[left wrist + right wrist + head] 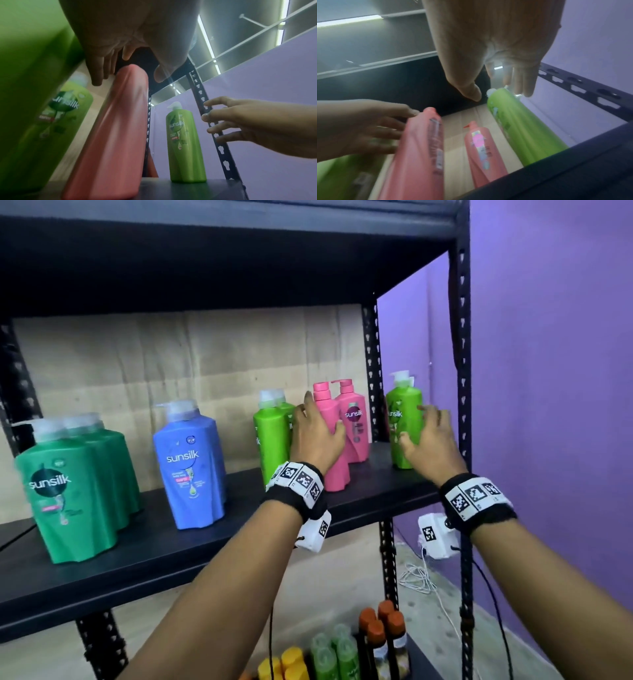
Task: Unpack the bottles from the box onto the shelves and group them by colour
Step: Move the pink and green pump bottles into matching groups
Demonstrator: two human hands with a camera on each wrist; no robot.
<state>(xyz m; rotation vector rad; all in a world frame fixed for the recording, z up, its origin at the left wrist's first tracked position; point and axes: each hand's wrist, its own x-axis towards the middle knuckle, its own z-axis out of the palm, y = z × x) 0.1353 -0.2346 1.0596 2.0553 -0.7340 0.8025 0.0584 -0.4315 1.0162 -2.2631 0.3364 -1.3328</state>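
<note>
On the black shelf (178,556), going left to right: dark green bottles (68,494) near the front edge, open board, a blue bottle (191,470), another gap, then light green bottles (272,436) touching the near pink bottle (334,446), a second pink bottle (356,422) behind it. The left hand (317,436) lies on the near pink bottle with fingers spread, thumb across its front, not clearly clamped. Bare board follows, then a lone light green bottle (404,426) by the right post (462,392). The right hand (428,440) is spread around it, and the left wrist view shows its fingers (221,115) apart from the bottle
</note>
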